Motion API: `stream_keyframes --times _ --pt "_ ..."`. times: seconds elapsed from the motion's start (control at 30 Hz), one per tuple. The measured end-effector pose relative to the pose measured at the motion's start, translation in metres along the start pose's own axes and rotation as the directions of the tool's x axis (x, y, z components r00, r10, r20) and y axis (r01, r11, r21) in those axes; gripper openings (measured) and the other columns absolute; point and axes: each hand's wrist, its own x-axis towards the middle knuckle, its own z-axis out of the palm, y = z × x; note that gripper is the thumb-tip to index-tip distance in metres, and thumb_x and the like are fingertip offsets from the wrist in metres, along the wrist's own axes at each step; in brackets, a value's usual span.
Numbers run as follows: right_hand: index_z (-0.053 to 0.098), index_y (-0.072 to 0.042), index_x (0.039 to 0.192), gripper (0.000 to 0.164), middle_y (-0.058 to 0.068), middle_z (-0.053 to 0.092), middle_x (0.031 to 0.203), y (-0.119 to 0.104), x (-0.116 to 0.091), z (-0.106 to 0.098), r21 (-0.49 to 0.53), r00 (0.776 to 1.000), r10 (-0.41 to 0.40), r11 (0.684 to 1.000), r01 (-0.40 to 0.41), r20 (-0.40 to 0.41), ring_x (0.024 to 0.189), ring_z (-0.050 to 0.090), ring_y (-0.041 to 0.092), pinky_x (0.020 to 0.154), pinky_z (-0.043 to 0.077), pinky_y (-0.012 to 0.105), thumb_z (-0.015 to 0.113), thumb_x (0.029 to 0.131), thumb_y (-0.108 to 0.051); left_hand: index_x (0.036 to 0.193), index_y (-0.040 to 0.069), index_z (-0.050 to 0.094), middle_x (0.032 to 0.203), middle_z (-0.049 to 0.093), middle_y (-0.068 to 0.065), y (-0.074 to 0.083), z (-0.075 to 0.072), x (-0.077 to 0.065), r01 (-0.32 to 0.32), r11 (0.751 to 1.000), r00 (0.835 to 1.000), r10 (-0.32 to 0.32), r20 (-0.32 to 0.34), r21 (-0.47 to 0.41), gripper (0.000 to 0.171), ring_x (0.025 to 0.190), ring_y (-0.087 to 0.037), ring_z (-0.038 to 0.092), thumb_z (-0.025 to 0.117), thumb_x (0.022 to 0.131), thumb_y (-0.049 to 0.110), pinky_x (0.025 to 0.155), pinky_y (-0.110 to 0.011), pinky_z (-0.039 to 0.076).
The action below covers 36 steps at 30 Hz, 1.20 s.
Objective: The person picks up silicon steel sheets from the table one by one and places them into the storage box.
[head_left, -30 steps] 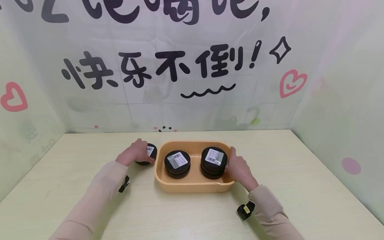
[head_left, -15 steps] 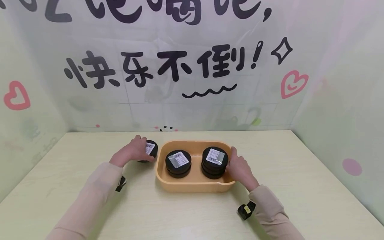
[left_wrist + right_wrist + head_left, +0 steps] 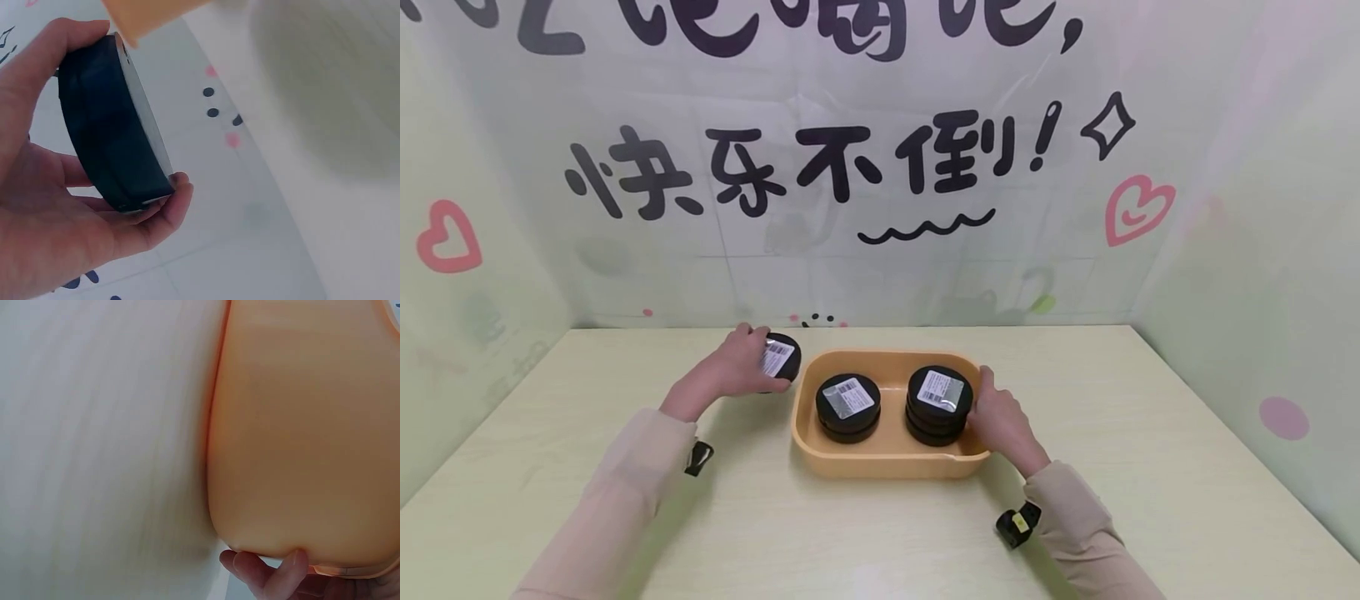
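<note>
My left hand point(image 3: 741, 363) holds a flat round black tin point(image 3: 783, 357) with a white label on its top, just beyond the bin's left end. In the left wrist view, thumb and fingers grip the same tin point(image 3: 109, 125) by its edge. An orange plastic bin point(image 3: 891, 467) stands on the table; its right end is gripped by my right hand point(image 3: 1003, 423). Inside the bin, a stack of similar tins point(image 3: 848, 400) sits on the left and a taller stack point(image 3: 940, 392) on the right. The right wrist view shows fingertips point(image 3: 287, 572) against the bin's end wall point(image 3: 300, 456).
The pale wooden table point(image 3: 865, 542) reaches to a printed wall sheet point(image 3: 820, 275) with large dark lettering at the back. More printed sheeting encloses both sides. A small black device point(image 3: 1018, 525) is strapped at my right wrist, and another point(image 3: 698, 458) at my left.
My left hand has raised the tin and carried it slightly away from me, toward the table's back edge. The right hand and the bin have kept their places.
</note>
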Motion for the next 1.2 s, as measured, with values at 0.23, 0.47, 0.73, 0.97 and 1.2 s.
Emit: stream_keyframes --times 0.23,0.47,0.73,0.97,1.2 --pt "0.024 0.003 0.131 0.055 0.022 0.054 0.074 0.0 0.001 0.0 0.006 1.0 0.014 1.0 -0.014 0.009 0.06 0.054 0.028 0.047 0.043 0.035 0.045 0.08 -0.002 0.122 -0.016 0.037 0.104 0.044 -0.028 0.011 -0.004 -0.002 -0.059 0.998 0.996 0.058 -0.073 -0.021 0.085 0.086 -0.032 0.045 0.073 0.064 0.034 0.072 -0.044 0.044" --pt "0.023 0.003 0.132 0.055 0.022 0.055 0.076 0.0 0.002 0.002 0.015 0.999 0.029 0.999 -0.029 0.026 0.06 0.054 0.027 0.048 0.044 0.034 0.045 0.081 -0.003 0.124 -0.014 0.037 0.111 0.045 -0.029 0.023 -0.004 -0.005 -0.151 0.987 0.98 0.142 -0.137 -0.055 0.082 0.092 -0.034 0.046 0.074 0.064 0.028 0.079 -0.046 0.042" --pt "0.023 0.004 0.132 0.056 0.023 0.055 0.076 0.001 0.003 0.002 0.026 1.0 0.013 1.0 -0.013 0.015 0.06 0.054 0.027 0.047 0.044 0.034 0.045 0.08 -0.001 0.122 -0.016 0.037 0.112 0.046 -0.028 0.036 -0.005 -0.005 -0.211 0.976 0.969 0.202 -0.143 -0.048 0.083 0.092 -0.033 0.047 0.076 0.063 0.028 0.082 -0.045 0.042" --pt "0.023 0.005 0.131 0.056 0.023 0.054 0.073 0.002 0.002 0.002 0.03 1.0 -0.005 1.0 0.005 0.01 0.059 0.054 0.027 0.047 0.044 0.034 0.044 0.079 0.0 0.123 -0.012 0.038 0.114 0.045 -0.023 0.045 -0.001 -0.005 -0.232 0.969 0.968 0.222 -0.115 -0.084 0.083 0.093 -0.03 0.047 0.077 0.062 0.028 0.081 -0.041 0.043" --pt "0.024 0.005 0.13 0.055 0.022 0.053 0.07 0.002 0.002 0.002 0.018 1.0 -0.017 1.0 0.016 0.006 0.058 0.053 0.027 0.047 0.044 0.034 0.044 0.079 0.001 0.125 -0.008 0.039 0.115 0.045 -0.022 0.054 0.003 -0.005 -0.258 0.96 0.965 0.249 -0.087 -0.111 0.084 0.099 -0.032 0.048 0.079 0.061 0.029 0.082 -0.042 0.043"
